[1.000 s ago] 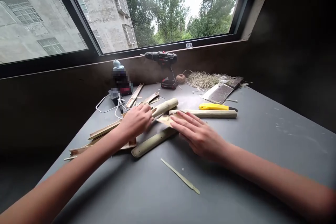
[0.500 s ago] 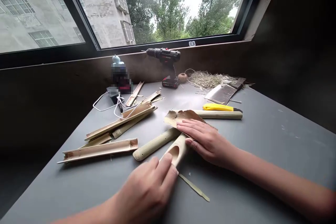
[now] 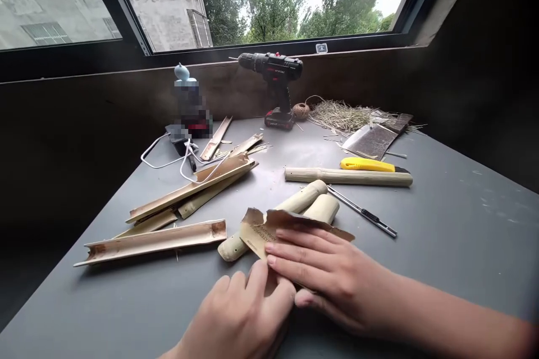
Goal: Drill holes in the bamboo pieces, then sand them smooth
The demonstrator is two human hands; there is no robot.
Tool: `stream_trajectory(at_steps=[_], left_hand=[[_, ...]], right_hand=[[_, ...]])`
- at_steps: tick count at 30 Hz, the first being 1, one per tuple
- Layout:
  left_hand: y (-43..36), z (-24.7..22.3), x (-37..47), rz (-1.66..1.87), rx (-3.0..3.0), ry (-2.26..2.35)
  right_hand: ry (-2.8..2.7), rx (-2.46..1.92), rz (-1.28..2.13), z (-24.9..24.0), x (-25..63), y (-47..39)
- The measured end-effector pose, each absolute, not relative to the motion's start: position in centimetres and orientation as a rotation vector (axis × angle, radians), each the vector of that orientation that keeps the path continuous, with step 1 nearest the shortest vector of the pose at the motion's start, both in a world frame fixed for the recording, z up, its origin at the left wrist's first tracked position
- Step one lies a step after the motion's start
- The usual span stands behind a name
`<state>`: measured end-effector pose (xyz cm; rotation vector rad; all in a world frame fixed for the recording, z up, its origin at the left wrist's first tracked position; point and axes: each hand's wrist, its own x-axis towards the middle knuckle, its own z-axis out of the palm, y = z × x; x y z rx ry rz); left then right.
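A short, pale, round bamboo tube (image 3: 323,207) seems gripped by the curled left hand (image 3: 242,307) and is partly covered by torn, brown sandpaper (image 3: 263,235) pressed beneath the flat right hand (image 3: 337,277); rubbing looks begun, but what is left cannot be told.

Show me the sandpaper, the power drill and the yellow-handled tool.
Sandpaper (image 3: 261,236), head view: on its printed side.
Power drill (image 3: 278,88), head view: on its grip.
Yellow-handled tool (image 3: 367,165), head view: on its handle.
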<state>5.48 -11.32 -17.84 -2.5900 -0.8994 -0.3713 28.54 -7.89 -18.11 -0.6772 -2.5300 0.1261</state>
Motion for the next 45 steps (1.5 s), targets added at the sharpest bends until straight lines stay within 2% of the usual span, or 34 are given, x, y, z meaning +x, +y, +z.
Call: stream_trajectory(at_steps=[6,12,18,23,29,35,41,45], left_hand=[[-10.5,-17.6,5.6,-0.235,-2.741,-0.796],[-9.9,-18.0,5.8,-0.466,-2.772,-0.763],[-9.7,-18.3,5.6,-0.490,-2.751,-0.744],[-9.5,-18.2,5.7,-0.516,-2.748,-0.706],[-9.7,-18.1,5.4,-0.484,-2.809,-0.754],[-9.2,-17.9,5.5,-0.537,-2.814,-0.736],[-9.1,-17.5,5.6,-0.564,-2.752,-0.732],[-9.4,-17.6,5.6,-0.501,-2.726,-0.711]], right_hand=[[-2.429,-0.887,0.139,-18.2,30.0,-6.0],[-2.558,-0.677,0.129,-18.2,29.6,-6.6],[-2.362,-1.040,0.049,-18.1,31.9,-4.3],[-2.491,-0.750,0.137,-18.1,31.2,-5.2],[-2.345,-0.979,0.117,-17.8,32.0,-3.6],[-2.516,-0.727,0.154,-17.7,30.9,-4.9],[-2.398,-1.008,0.053,-17.5,32.6,-4.0],[-2.563,-0.767,0.091,-17.1,31.4,-6.3]])
